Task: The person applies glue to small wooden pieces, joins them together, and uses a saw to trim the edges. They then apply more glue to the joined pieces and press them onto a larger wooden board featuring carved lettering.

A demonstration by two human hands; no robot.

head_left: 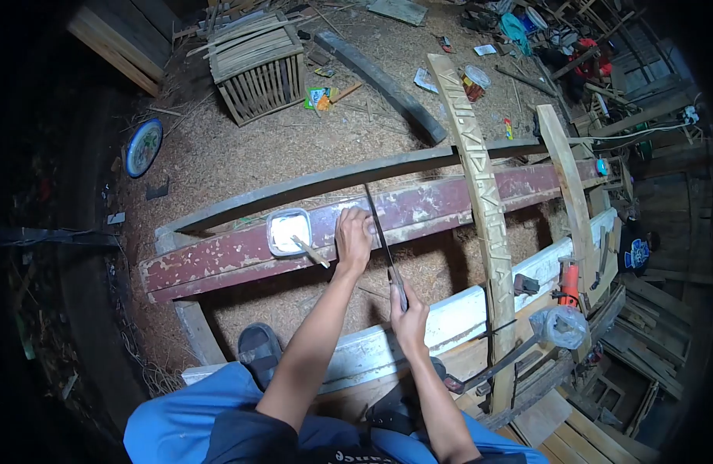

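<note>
My right hand [409, 311] is wrapped round the handle of a long, thin, dark blade [379, 224], which points away from me across the maroon beam. Just left of the blade, my left hand [355, 238] is on the worn maroon beam [209, 259], its fingers bent; whether they pinch anything is too small to tell. A square white tub [288, 230] with white contents stands on the beam left of that hand, a brush [314, 254] leaning over its rim. To the right, a carved plank [482, 182] lies across the beams.
A white beam [449, 315] runs in front of my legs. Beyond the carved plank are a plain plank [564, 170], an orange power tool [569, 282] and a plastic bag [561, 328]. A slatted crate [259, 81], a round dish [143, 147] and a dark timber [383, 89] lie farther off.
</note>
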